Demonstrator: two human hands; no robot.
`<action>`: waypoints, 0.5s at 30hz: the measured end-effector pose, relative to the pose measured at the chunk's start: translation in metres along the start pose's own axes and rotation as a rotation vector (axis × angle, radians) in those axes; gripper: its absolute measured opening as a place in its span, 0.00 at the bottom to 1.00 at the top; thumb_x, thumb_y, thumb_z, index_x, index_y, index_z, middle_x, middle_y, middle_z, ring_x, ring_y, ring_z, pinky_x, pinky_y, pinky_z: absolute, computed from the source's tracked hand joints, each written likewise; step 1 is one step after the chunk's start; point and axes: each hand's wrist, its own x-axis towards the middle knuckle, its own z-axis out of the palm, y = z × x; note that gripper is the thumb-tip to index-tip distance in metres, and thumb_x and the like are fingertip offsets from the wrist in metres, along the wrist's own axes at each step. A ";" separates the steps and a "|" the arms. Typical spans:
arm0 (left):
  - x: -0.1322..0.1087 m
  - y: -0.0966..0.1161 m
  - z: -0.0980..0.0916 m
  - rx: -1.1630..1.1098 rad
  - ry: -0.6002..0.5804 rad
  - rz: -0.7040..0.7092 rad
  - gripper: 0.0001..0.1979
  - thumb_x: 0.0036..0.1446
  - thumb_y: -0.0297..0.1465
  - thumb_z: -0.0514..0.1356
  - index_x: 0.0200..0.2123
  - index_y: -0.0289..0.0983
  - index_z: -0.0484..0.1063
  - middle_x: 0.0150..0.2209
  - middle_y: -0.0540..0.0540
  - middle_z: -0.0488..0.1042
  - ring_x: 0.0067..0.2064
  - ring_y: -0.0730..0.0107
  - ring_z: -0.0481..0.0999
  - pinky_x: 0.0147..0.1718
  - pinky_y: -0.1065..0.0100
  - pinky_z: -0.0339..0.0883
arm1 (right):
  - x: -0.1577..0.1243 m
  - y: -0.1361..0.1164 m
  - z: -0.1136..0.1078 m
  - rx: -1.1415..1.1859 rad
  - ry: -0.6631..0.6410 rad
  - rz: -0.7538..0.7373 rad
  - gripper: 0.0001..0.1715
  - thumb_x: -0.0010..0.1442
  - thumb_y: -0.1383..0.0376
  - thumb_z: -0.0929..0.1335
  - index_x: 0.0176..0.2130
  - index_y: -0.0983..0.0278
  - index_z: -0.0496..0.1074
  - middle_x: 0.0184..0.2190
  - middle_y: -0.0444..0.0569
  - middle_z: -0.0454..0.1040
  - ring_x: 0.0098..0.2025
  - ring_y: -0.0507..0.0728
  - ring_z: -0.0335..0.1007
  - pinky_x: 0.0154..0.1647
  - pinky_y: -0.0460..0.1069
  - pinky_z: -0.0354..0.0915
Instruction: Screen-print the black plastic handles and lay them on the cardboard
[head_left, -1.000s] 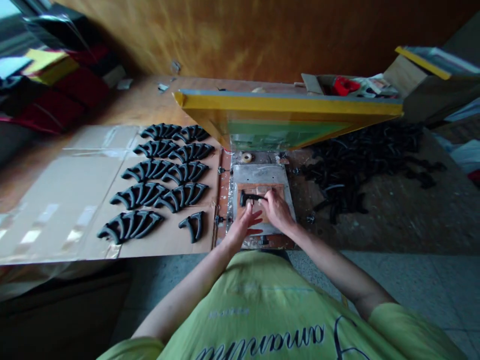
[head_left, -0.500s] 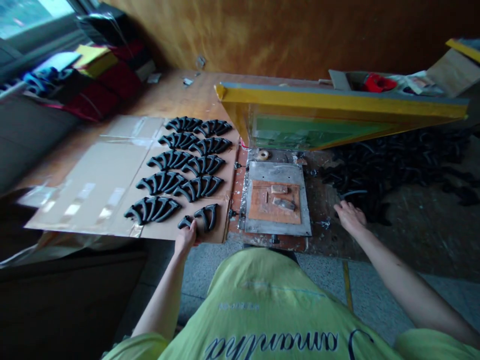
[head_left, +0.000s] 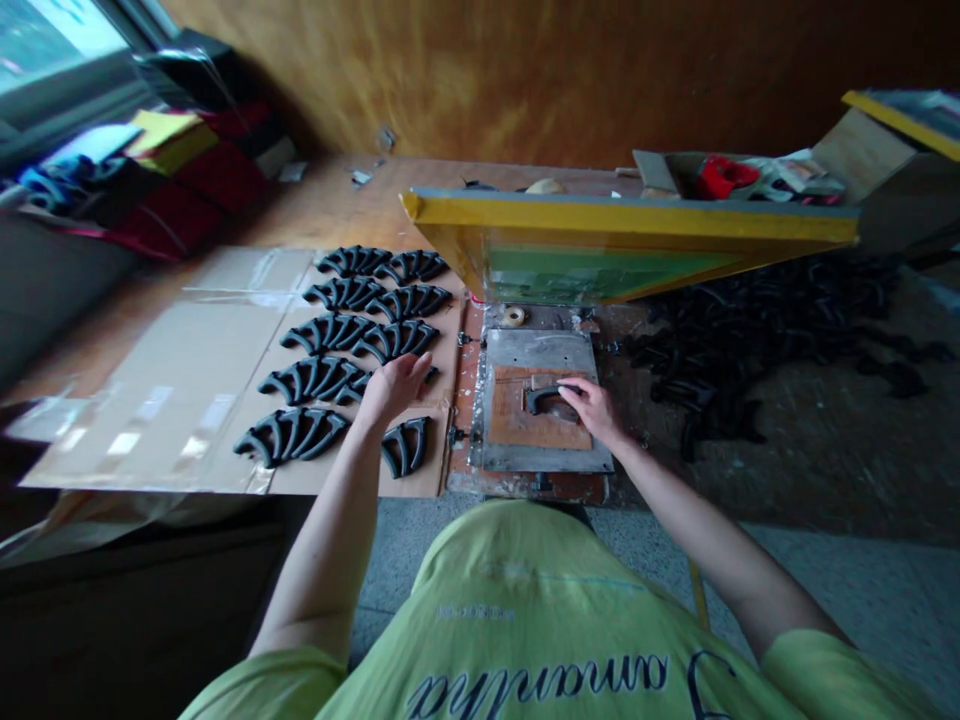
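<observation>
My right hand (head_left: 594, 408) is closed on one end of a curved black plastic handle (head_left: 541, 396). That handle lies over the reddish-brown board (head_left: 510, 425) on a grey metal plate (head_left: 540, 350), and hides most of the small blocks fixed there. My left hand (head_left: 396, 388) hovers above the cardboard sheet (head_left: 202, 400), fingers loosely apart, with nothing visible in it. Beneath and around it sit black handles (head_left: 292, 437) in fanned rows. A small group of handles (head_left: 406, 446) lies closer to the sheet's front edge.
A yellow-edged screen frame (head_left: 630, 215) is tilted up behind the plate. To the right is a loose heap of black handles (head_left: 720, 350). A roll of tape (head_left: 514, 316) rests behind the plate. An open carton (head_left: 750, 180) and red boxes (head_left: 169, 190) stand farther back.
My right hand has moved left from the heap to the plate, bringing a handle. My left hand has let go of a handle at the cardboard's front and moved up and slightly right.
</observation>
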 end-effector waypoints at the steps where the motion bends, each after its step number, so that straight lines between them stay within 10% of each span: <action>1: 0.003 0.020 0.003 -0.094 0.019 0.071 0.23 0.58 0.52 0.56 0.34 0.37 0.75 0.20 0.47 0.72 0.21 0.70 0.69 0.24 0.71 0.61 | -0.001 0.002 0.004 -0.064 -0.014 -0.002 0.18 0.63 0.53 0.65 0.44 0.62 0.75 0.40 0.50 0.78 0.38 0.57 0.74 0.42 0.52 0.70; 9: 0.011 0.142 -0.003 -0.803 0.089 0.360 0.37 0.62 0.59 0.42 0.59 0.38 0.65 0.32 0.43 0.76 0.26 0.72 0.74 0.28 0.70 0.69 | -0.008 -0.013 0.017 -0.498 -0.021 -0.330 0.21 0.66 0.61 0.66 0.58 0.61 0.71 0.58 0.55 0.69 0.62 0.62 0.62 0.63 0.59 0.59; 15: -0.020 0.132 0.007 -0.813 0.072 0.326 0.37 0.62 0.58 0.43 0.51 0.35 0.73 0.27 0.45 0.75 0.29 0.69 0.77 0.25 0.72 0.70 | -0.005 -0.020 0.020 -0.500 -0.362 -0.424 0.25 0.61 0.58 0.71 0.57 0.55 0.72 0.60 0.47 0.70 0.67 0.63 0.56 0.68 0.67 0.48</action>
